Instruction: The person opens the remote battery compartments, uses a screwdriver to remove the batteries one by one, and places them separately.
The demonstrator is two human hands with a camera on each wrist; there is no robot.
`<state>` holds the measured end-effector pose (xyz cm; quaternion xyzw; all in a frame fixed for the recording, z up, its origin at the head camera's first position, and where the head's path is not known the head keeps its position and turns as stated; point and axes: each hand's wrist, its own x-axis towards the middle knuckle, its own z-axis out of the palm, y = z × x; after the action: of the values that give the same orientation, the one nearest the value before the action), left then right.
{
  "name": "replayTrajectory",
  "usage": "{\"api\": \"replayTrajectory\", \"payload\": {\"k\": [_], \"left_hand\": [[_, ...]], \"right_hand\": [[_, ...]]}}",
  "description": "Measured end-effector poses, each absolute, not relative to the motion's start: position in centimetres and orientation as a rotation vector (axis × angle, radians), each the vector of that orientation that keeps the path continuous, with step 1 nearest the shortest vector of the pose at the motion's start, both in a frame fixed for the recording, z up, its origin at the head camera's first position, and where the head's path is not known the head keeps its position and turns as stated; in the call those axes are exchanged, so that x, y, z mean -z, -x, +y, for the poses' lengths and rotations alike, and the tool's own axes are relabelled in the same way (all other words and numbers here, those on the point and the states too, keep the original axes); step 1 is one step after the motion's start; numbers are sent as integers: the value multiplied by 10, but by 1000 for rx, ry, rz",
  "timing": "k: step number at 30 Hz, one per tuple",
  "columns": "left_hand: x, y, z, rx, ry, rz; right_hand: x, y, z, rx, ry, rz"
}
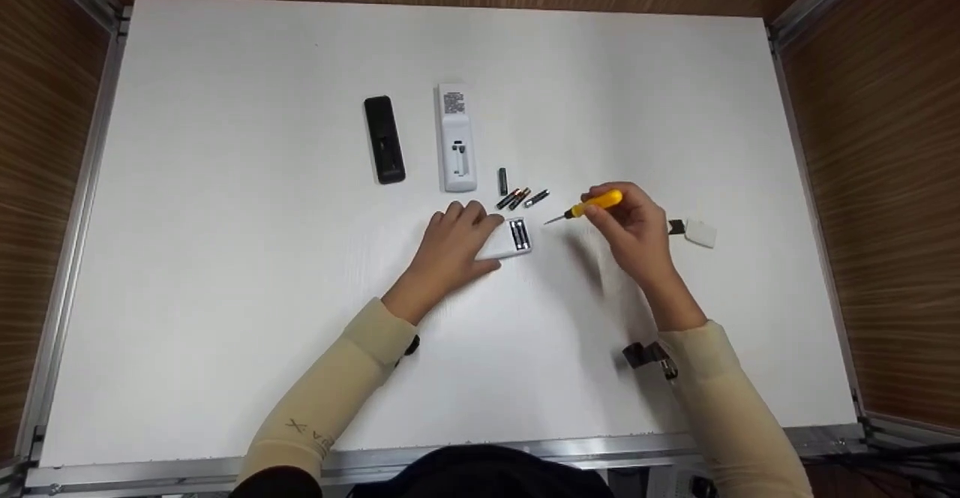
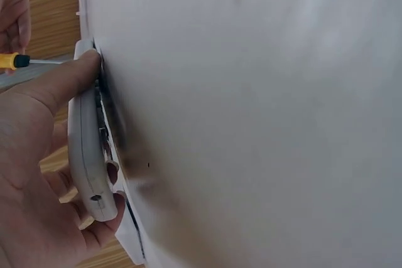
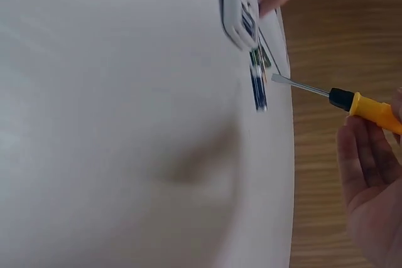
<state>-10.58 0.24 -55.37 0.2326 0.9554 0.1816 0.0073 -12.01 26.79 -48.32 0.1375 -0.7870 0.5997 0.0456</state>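
Note:
My left hand grips a small white remote control by its sides, thumb on the near edge and fingers over the far one. Two batteries lie side by side in the uncovered compartment at the remote's right end. In my right hand a yellow-handled screwdriver is pinched, its flat metal tip pointing left, a short way from the remote. The right wrist view shows the flat blade and black collar of the screwdriver. Several loose batteries lie just beyond the remote.
Farther back, a long white remote lies with its battery compartment uncovered and bare. Left of it is a black remote. A small white squarish piece with a dark part sits right of my right hand. Wood-grain walls border the white table.

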Motion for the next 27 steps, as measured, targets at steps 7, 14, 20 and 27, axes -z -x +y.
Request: {"api": "replayTrajectory", "payload": {"k": [7, 14, 20, 27], "left_hand": [[551, 106, 4, -560, -721, 2978], [548, 106, 8, -565, -714, 2967], [547, 106, 10, -582, -702, 2956], [549, 106, 12, -627, -662, 2955]], "right_hand": [[481, 108, 245, -1601, -567, -2495], [500, 112, 243, -1526, -569, -2544], [509, 116, 245, -1465, -654, -2512], [508, 115, 240, -1264, -779, -2518]]}}
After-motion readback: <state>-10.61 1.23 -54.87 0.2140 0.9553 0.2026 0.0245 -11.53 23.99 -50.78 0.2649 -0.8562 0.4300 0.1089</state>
